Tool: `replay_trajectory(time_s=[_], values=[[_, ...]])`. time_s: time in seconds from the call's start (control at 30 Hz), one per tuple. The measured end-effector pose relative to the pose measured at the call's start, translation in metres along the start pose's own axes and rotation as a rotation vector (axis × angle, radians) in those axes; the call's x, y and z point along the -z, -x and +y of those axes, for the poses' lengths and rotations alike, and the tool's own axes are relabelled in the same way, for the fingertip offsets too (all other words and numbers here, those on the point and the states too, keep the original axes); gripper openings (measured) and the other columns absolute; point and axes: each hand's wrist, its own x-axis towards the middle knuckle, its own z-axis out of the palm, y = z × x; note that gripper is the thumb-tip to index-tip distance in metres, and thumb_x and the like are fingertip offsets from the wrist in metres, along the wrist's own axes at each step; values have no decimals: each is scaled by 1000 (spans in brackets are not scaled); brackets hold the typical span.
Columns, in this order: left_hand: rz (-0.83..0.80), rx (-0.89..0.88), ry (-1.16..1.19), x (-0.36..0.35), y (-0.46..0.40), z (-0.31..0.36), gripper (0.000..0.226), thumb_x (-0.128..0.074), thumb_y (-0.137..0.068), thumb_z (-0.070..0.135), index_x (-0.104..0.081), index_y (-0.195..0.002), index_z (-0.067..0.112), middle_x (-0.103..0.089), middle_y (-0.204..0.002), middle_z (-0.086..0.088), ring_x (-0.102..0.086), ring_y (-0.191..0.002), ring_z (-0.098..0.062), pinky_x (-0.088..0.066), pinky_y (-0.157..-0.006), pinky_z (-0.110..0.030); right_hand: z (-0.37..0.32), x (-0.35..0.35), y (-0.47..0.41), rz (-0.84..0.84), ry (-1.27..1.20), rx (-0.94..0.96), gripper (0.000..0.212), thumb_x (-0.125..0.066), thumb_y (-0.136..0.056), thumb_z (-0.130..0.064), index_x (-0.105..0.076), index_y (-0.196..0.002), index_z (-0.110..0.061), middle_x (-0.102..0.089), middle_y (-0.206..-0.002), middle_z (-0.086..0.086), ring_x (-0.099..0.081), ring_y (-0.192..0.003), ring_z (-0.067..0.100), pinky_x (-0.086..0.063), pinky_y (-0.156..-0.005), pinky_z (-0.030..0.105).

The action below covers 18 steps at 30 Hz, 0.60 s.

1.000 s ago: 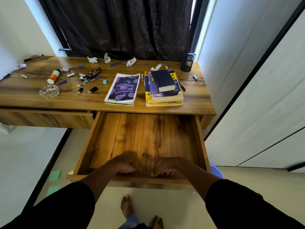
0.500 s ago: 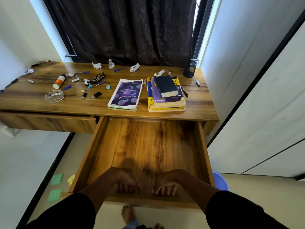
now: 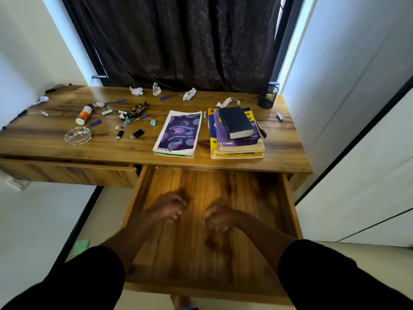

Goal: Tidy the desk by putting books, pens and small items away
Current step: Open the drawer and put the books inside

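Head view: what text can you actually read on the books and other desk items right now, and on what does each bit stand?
"BUILD BEYOND BOUNDARIES": purple notebook cover, upper part.
"WHERE IDEAS TAKE SHAPE": same cover, lower part.
"S. CHAND": purple book in the book stack, front edge.
"ve": yellow patch on that book, the rest hidden under the black book.
Brand at the notebook's top corner, bottle label, yellow book lettering: too small or cut off to read.

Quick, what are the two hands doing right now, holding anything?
Left hand: open, fingers loosely curled, holding nothing, above the open drawer.
Right hand: open too, loosely curled, empty; it is blurred.
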Motion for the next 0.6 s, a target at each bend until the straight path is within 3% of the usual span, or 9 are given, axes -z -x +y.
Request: replay_trajectory(time_s=[0.07,0.13,0.2,0.27,0.33,0.4,0.53,0.6], values=[[113,5,102,24,-11,13,12,-64,-98,26,-69,-107,20,-76,-89,-6,-76,-75,-19,-64,-67,-37,-21,16,-14,155,-37,91,26,-67,-96,-23,-68,-120,-14,-70,-111,10,-69,-90,22,-60,-80,41],[259,-46,72,49,-26,28,9,-63,-97,26,-70,-102,22,-75,-92,-4,-74,-75,-19,-63,-70,-39,-44,33,-31,303,-56,145,23,-68,-95,-20,-69,-118,-17,-70,-107,4,-70,-91,18,-61,-78,39],[402,-77,-19,73,-41,40,10,-61,-97,31,-68,-101,26,-73,-108,0,-68,-89,-15,-54,-77,-33,-68,49,-51,403,-57,175,26,-67,-95,-19,-66,-121,-17,-68,-113,2,-67,-97,18,-61,-81,37],[478,-88,-14,91,-56,48,21,-63,-96,32,-65,-115,23,-68,-122,-3,-62,-102,-19,-46,-84,-31,-90,65,-71,492,-115,186,29,-66,-95,-18,-62,-124,-17,-64,-114,-1,-64,-100,17,-58,-78,33],[504,-78,-2,108,-72,54,37,-65,-94,31,-60,-128,16,-66,-129,-7,-62,-107,-23,-46,-84,-29,-110,79,-95,584,-164,152,31,-66,-94,-16,-61,-124,-17,-61,-108,-3,-63,-101,18,-52,-67,24],[506,-70,-33,122,-89,59,39,-63,-96,30,-59,-131,13,-65,-133,-10,-62,-116,-29,-46,-88,-31,-124,92,-118,668,-167,93,31,-69,-93,-19,-62,-122,-15,-58,-103,-5,-61,-97,16,-43,-60,20],[472,-67,-60,138,-120,64,35,-59,-97,28,-62,-127,12,-65,-133,-13,-60,-121,-33,-49,-98,-37,-132,107,-150,726,-264,25,36,-71,-93,-25,-61,-127,-16,-66,-117,2,-58,-97,18,-49,-77,30],[463,-46,-15,143,-131,66,36,-61,-95,30,-64,-125,11,-66,-131,-13,-61,-118,-33,-50,-97,-37,-132,110,-159,727,-321,-9,38,-69,-93,-27,-61,-129,-16,-67,-121,4,-61,-98,21,-54,-82,35]])
